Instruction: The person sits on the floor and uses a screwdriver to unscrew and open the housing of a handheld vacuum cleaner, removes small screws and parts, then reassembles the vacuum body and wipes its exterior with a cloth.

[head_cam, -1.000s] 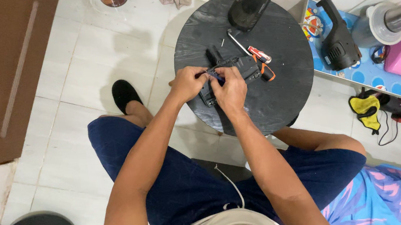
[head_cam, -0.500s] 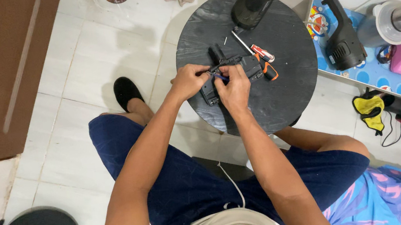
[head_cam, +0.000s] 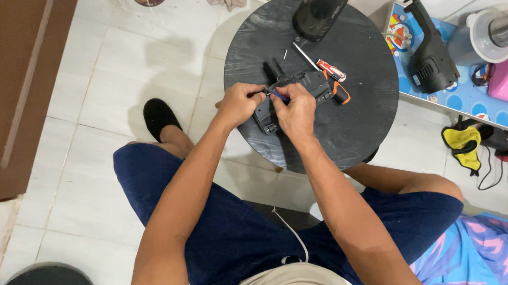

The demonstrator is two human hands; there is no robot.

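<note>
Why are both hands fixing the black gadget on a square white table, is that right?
Not quite. In the head view, both hands, left hand and right hand, work on the black gadget, but the table is round and black.

Both bare arms stretched forward from the seated body, elbows bent a little, forearms drawing in toward each other. Left hand (head_cam: pixel 238 103) curled in a loose fist, knuckles up, thumb and fingers pinched together at its inner side. Right hand (head_cam: pixel 294 110) just beside it, almost touching, back up, fingers (head_cam: pixel 279 96) bent under in a closed grip.
</note>
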